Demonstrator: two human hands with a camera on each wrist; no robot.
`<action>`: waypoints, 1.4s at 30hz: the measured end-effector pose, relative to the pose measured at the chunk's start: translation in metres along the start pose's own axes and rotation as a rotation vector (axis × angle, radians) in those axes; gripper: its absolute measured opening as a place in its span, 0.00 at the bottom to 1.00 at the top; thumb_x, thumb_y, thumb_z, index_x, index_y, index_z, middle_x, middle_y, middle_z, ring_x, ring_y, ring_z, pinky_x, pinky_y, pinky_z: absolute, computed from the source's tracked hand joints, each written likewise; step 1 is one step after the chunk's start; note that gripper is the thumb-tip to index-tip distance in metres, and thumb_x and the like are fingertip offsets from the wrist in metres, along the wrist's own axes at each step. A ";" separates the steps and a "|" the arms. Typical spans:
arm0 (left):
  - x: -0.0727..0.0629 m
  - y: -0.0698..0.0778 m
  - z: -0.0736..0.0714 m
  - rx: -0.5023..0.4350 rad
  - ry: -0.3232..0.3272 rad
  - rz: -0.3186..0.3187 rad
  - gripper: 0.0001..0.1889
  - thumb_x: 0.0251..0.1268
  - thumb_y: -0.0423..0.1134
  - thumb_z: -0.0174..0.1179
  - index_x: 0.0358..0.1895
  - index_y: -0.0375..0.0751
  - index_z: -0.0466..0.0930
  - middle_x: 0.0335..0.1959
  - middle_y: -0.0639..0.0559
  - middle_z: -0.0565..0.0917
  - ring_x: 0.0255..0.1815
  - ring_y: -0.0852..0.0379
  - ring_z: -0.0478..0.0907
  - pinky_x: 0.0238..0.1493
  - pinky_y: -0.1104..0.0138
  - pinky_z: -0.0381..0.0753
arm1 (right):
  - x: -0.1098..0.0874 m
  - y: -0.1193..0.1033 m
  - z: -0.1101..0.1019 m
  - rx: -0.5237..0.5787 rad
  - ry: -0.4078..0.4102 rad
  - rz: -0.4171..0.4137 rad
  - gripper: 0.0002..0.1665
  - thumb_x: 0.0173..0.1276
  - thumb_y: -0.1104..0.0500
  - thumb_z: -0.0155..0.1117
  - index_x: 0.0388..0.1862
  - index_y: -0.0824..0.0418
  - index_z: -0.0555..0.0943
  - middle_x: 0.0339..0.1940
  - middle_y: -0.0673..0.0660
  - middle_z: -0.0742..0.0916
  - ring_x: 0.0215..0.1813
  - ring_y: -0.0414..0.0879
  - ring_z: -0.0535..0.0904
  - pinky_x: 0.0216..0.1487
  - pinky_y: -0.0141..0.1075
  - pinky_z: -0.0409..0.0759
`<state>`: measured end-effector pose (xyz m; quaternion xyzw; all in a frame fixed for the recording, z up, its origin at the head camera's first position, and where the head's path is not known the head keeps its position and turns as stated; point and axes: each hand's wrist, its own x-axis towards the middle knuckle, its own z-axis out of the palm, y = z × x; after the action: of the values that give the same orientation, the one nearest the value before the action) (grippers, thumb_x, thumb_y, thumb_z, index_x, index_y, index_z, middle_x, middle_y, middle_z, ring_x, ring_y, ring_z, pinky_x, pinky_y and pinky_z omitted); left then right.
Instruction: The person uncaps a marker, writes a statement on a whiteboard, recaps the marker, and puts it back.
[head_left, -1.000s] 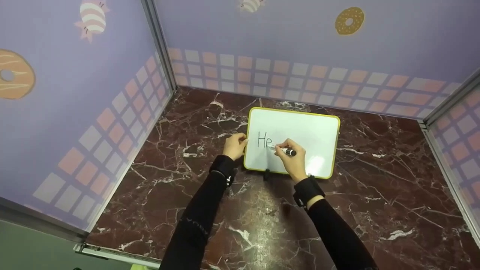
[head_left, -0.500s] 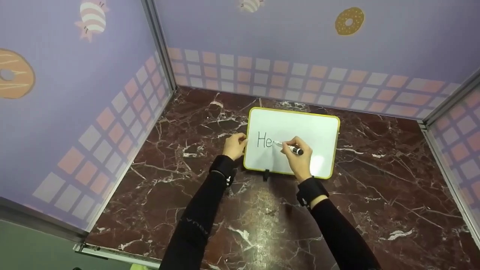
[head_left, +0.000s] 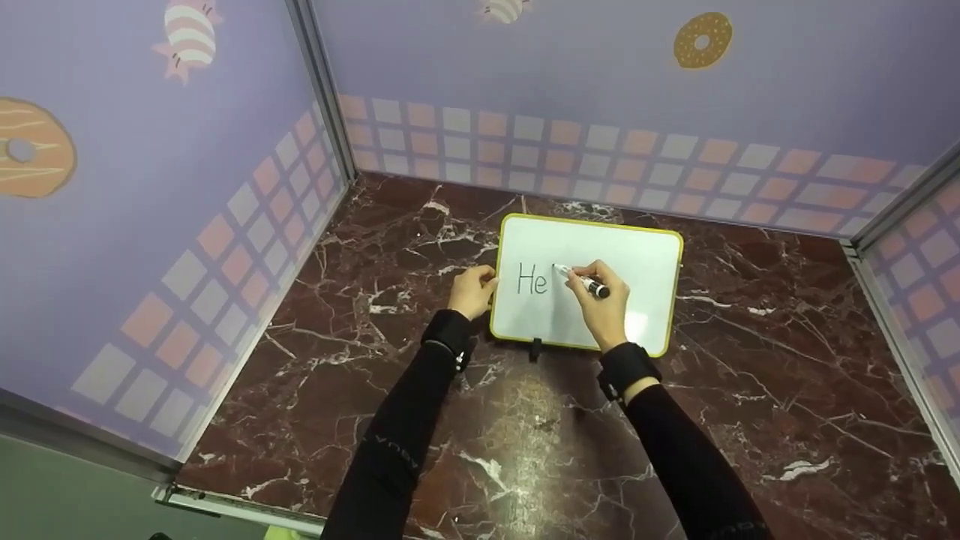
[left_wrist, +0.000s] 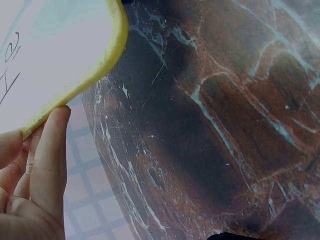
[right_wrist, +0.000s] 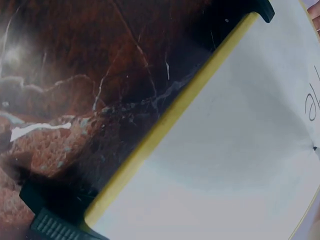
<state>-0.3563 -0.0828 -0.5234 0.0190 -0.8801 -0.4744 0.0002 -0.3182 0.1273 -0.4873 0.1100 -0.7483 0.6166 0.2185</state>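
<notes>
A small whiteboard (head_left: 637,259) with a yellow frame leans on a stand, "He" (head_left: 532,280) written in black on its left half. My left hand (head_left: 472,291) pinches its left edge; in the left wrist view the fingers (left_wrist: 50,160) lie along the yellow frame (left_wrist: 117,40). My right hand (head_left: 609,304) grips a white marker with a black end (head_left: 596,287), its tip right at the board beside the "e" and a little above it. In the right wrist view only the dark marker tip (right_wrist: 315,148) shows, at the right edge.
Dark stand feet (right_wrist: 55,220) hold the board's lower edge on a red-brown marbled table (head_left: 375,420). Behind it rises a purple wall panel (head_left: 585,75) with pastel squares; another panel (head_left: 247,97) stands on the left, joined by a metal post (head_left: 322,90).
My right hand has moved right and then up with the marker, from the end of the "e" to a spot beside it. My left hand stays at the board's edge.
</notes>
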 end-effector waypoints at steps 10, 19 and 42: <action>0.004 -0.002 -0.001 0.016 0.010 0.009 0.09 0.73 0.35 0.56 0.47 0.32 0.82 0.42 0.39 0.86 0.38 0.45 0.86 0.33 0.65 0.89 | -0.012 0.002 -0.004 -0.028 -0.076 -0.014 0.04 0.63 0.76 0.64 0.29 0.79 0.80 0.35 0.73 0.87 0.30 0.57 0.86 0.32 0.23 0.83; 0.002 -0.001 -0.002 -0.029 -0.002 -0.020 0.12 0.73 0.34 0.56 0.52 0.32 0.80 0.46 0.38 0.85 0.43 0.44 0.86 0.37 0.64 0.90 | -0.015 0.001 -0.006 -0.062 -0.077 -0.026 0.06 0.61 0.77 0.63 0.25 0.77 0.78 0.32 0.73 0.86 0.27 0.45 0.85 0.28 0.21 0.80; 0.000 0.000 0.000 -0.001 0.003 0.005 0.11 0.73 0.35 0.56 0.50 0.33 0.81 0.44 0.38 0.86 0.41 0.44 0.86 0.34 0.65 0.89 | 0.001 0.001 -0.007 -0.027 0.029 -0.078 0.05 0.64 0.75 0.64 0.31 0.79 0.78 0.36 0.73 0.87 0.34 0.63 0.85 0.37 0.24 0.85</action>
<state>-0.3566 -0.0828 -0.5235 0.0175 -0.8799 -0.4748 0.0026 -0.3179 0.1344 -0.4872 0.1271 -0.7484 0.5990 0.2549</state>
